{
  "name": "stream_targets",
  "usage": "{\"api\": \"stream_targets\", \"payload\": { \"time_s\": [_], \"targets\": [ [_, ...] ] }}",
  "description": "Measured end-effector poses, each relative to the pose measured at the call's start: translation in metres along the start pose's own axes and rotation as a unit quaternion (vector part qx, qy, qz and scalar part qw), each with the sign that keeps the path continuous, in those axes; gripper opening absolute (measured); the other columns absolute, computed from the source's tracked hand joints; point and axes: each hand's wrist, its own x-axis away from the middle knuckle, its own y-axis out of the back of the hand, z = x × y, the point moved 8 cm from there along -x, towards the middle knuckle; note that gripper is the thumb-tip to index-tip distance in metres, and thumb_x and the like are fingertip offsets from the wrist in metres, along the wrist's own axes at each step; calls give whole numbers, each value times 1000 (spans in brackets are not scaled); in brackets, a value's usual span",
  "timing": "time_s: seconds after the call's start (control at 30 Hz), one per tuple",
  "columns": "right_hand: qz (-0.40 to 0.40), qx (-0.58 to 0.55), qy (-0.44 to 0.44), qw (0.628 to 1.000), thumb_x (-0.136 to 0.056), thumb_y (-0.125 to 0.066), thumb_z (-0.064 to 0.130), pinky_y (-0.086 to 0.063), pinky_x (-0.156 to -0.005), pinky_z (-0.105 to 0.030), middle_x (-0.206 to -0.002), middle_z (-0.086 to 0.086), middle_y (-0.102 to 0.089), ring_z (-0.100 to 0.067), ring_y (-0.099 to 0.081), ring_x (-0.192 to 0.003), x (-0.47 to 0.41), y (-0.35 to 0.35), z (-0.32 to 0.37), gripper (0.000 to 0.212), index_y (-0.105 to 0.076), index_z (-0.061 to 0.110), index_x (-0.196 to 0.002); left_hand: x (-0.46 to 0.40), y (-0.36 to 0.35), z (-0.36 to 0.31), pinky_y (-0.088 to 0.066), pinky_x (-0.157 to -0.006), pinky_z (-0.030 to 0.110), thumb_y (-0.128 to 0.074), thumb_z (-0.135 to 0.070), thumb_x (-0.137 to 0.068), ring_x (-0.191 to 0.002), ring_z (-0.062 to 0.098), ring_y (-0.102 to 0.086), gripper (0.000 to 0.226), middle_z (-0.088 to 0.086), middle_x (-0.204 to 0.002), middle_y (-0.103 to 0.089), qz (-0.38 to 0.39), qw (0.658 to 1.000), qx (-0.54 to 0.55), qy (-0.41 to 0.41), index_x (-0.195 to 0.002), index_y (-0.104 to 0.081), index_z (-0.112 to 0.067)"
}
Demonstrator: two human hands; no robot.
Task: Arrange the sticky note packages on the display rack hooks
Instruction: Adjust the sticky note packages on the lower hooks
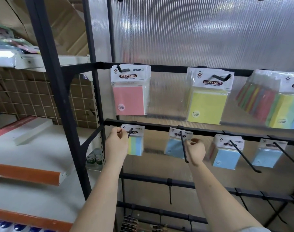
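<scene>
A stationery shop: packaged sticky notes (130,91) hang on display rack hooks (183,146)

Black display rack (159,68), sticky note packages (129,91) on hooks (183,148), two rails

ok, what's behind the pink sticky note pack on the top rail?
More packs hang behind the pink pack on the same hook; only their edges show. Their colours and number are covered. Behind them is the ribbed panel.

Two bare forearms, no watch or rings; grey sleeve edge (258,229) at right elbow
</scene>
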Motion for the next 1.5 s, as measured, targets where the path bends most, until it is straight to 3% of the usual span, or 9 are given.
{"api": "stream_targets", "payload": {
  "time_s": [0.23, 0.3, 0.43, 0.57, 0.7, 0.83, 1.03, 1.33, 1.5],
  "targets": [
    [-4, -9, -21, 1000, -89, -62, 20, -37, -75, -29, -102, -16, -63, -32, -59, -102, 6, 0, 1, 32, -58, -2, -111, -1, 1, 2, -40, -64, 26, -44, -30, -98, -83, 16, -54, 12, -4, -87, -56, -4, 1000, 2, -2, -99, -52, -21],
    [21, -2, -2, 1000, -91, -59, 24, -38, -68, -27, -86, -11, -62, -31, -60, -88, 8, -4, 3, 22, -62, 2, -92, -1, 1, 2, -39, -62, 25, -44, -30, -98, -79, 14, -54, 11, -5, -85, -55, -6, 1000, 3, -3, -97, -51, -22],
    [64, -25, 39, 997, -96, -54, 28, -24, -47, -26, -49, 2, -40, -16, -38, -49, 17, -7, 10, 48, -39, 18, -52, -5, 1, 4, -31, -44, 11, -42, -30, -98, -66, 0, -48, 12, -7, -80, -54, 1, 1000, -24, -5, -99, -51, -21],
    [103, 26, 38, 994, -97, -51, 26, -21, -47, -26, -48, 2, -38, -12, -32, -48, 21, 1, 16, 47, -42, 14, -52, -13, -3, 8, -29, -46, 16, -44, -27, -97, -64, 1, -46, 11, -4, -82, -56, 20, 998, -58, 13, -101, -51, -20],
    [140, 91, 12, 986, -95, -50, 22, -22, -47, -25, -58, -4, -42, -14, -32, -49, 24, 14, 19, 27, -58, 5, -76, -21, -8, 12, -28, -37, 12, -46, -26, -95, -59, 2, -46, 9, -8, -73, -51, 43, 994, -88, 39, -97, -53, -21],
    [159, 133, 38, 978, -95, -47, 20, -23, -50, -26, -66, -9, -41, -16, -34, -54, 31, 27, 31, 36, -57, -15, -94, -36, -16, 24, -33, -47, 23, -45, -21, -93, -64, 13, -47, 12, 0, -76, -53, 81, 985, -107, 109, -91, -56, -17],
    [183, 210, 83, 957, -94, -46, 19, -18, -48, -28, -55, -1, -29, -16, -25, -50, 48, 41, 48, 36, -31, 15, -62, -43, -39, 35, -33, -46, 23, -54, -29, -91, -58, 18, -56, 23, 6, -70, -60, 182, 964, -89, 173, -83, -61, -8],
    [212, 258, 111, 936, -95, -46, 24, -18, -46, -25, -54, 2, -30, -14, -26, -48, 69, 59, 70, 41, -29, 16, -59, -44, -39, 48, -33, -50, 27, -57, -28, -88, -64, 25, -51, 31, 11, -74, -55, 152, 964, -52, 210, -99, -60, 1],
    [220, 238, 129, 937, -94, -48, 25, -17, -46, -26, -54, 2, -28, -13, -23, -46, 81, 63, 81, 41, -30, 15, -59, -37, -38, 53, -36, -44, 24, -69, -43, -81, -58, 20, -56, 43, 9, -68, -61, 153, 959, 5, 238, -88, -60, -2]
  ]
}}
